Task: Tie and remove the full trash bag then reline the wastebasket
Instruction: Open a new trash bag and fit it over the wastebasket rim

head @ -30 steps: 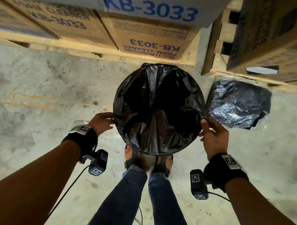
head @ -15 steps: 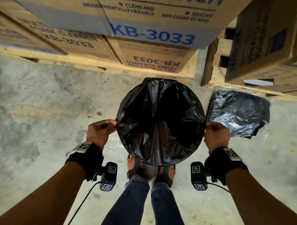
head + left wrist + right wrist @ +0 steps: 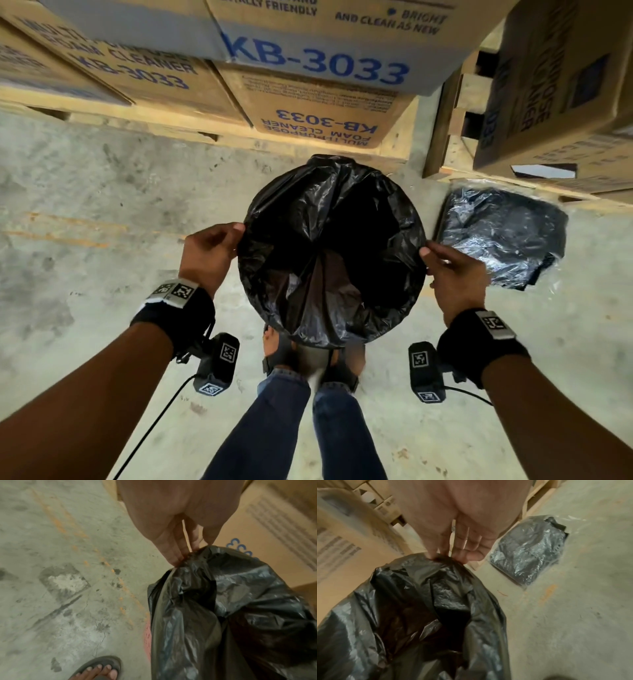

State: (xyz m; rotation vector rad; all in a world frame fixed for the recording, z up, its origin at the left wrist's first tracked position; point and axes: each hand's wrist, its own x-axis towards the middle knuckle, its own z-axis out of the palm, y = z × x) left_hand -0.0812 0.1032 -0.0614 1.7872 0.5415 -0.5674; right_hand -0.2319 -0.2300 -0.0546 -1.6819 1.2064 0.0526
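Observation:
A black trash bag [image 3: 329,253] [image 3: 223,608] [image 3: 419,608] lines a round wastebasket that stands on the concrete floor in front of my feet. Its mouth gapes wide and the inside is dark. My left hand [image 3: 214,250] [image 3: 185,553] pinches the bag's left rim between fingers and thumb. My right hand [image 3: 448,270] [image 3: 452,555] pinches the right rim. A bit of pink wastebasket wall [image 3: 147,637] shows under the plastic in the left wrist view; the rest of the basket is hidden by the bag.
A clear packet of folded black bags [image 3: 500,236] [image 3: 529,550] lies on the floor right of the basket. Stacked cardboard boxes [image 3: 308,61] on wooden pallets [image 3: 442,126] stand close behind and to the right. My sandalled feet [image 3: 308,356] are against the basket's near side.
Both hands have slid along the rim to opposite sides and now pinch the plastic. The head view has tilted, so the basket sits lower in the frame.

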